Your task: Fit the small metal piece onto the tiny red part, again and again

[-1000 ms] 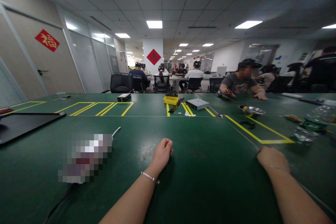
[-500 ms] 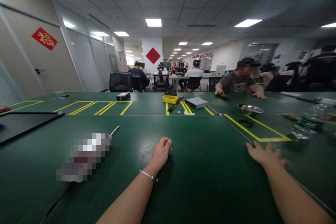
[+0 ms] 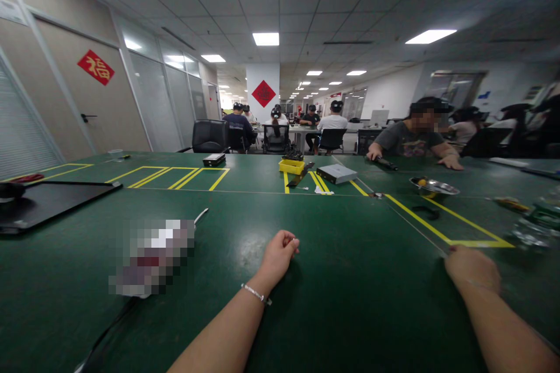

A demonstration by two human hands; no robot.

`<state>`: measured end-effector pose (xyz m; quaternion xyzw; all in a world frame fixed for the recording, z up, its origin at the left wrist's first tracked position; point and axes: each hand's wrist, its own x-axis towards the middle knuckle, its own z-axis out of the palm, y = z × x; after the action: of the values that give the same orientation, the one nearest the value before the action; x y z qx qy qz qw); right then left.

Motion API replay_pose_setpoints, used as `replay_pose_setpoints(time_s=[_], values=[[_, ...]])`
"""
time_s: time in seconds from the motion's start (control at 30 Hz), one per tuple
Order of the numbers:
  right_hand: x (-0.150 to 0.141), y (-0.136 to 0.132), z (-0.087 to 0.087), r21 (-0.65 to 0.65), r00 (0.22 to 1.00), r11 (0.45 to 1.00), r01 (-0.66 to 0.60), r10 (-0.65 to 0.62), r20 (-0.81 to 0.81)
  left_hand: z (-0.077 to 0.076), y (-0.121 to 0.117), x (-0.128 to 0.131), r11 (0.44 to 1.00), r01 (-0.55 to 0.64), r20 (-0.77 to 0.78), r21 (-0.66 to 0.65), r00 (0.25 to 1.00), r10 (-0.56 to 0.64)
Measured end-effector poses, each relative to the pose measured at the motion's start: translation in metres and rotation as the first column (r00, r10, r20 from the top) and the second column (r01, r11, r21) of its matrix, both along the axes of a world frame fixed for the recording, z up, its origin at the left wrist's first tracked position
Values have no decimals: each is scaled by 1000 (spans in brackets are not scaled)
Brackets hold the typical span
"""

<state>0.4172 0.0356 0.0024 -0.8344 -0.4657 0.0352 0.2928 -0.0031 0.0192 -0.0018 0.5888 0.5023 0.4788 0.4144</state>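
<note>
My left hand point(image 3: 280, 255) is near the middle of the green table point(image 3: 350, 297), its fingers curled in toward the thumb. A tiny pale spot shows at its fingertips; whether anything is held there I cannot make out. A beaded bracelet point(image 3: 256, 293) circles the left wrist. Farther right, my right hand point(image 3: 475, 271) is closed in a fist, back of the hand up, by a seam in the table, with no object showing in it. Left of my left hand lies a long blurred-out object, apparently a power strip point(image 3: 153, 259), with a dark cable at its near end.
A black tray point(image 3: 56, 204) lies at the left. Across the table are a yellow bin point(image 3: 292, 166), a grey box point(image 3: 336, 173), a metal dish point(image 3: 434, 186) and yellow tape outlines. A plastic bottle point(image 3: 536, 224) is at the right. A person point(image 3: 411, 137) sits opposite, hands on the table.
My right hand spread its fingers half a second ago and has closed again. My left hand stays curled, its fingers slightly looser. The whole view has swung a little left.
</note>
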Motion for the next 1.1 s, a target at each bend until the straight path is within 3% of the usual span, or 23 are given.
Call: replay_pose_setpoints(time_s=[0.1, 0.17, 0.23, 0.33, 0.37, 0.43, 0.53, 0.67, 0.9, 1.1], values=[[-27, 4, 10, 30, 982, 999, 28, -22, -185, 3, -1, 2, 1000, 11, 5, -19, 1000, -11], [-53, 9, 15, 118, 906, 993, -12, 61, -418, 7, -4, 2, 999, 30, -12, -25, 999, -31], [-84, 11, 18, 227, 682, 972, -64, 209, -701, 10, -6, 1, 998, 39, -14, -47, 999, -40], [-140, 5, 21, 340, 214, 924, -178, 373, -903, 12, -9, -1, 999, 26, -53, -33, 998, -27], [-159, 1, 22, 352, 118, 906, -235, 386, -915, 11, -9, -1, 1000, 21, -64, -14, 998, -22], [-197, -9, 24, 357, 1, 861, -362, 383, -924, 8, -8, -2, 999, 24, -70, 25, 997, -22], [-246, -23, 25, 329, -67, 803, -497, 343, -937, 1, -3, -2, 998, 37, -45, 52, 998, -35], [-281, -31, 24, 306, -90, 788, -535, 307, -948, -6, 2, -2, 998, 17, 8, 65, 1000, -18], [-277, -30, 12, 401, -208, 802, -442, 343, -916, -2, -1, -1, 996, 24, 35, 82, 999, -26], [-272, -30, 8, 407, -210, 829, -382, 351, -912, 8, -9, 2, 991, -10, -58, 133, 998, 17]])
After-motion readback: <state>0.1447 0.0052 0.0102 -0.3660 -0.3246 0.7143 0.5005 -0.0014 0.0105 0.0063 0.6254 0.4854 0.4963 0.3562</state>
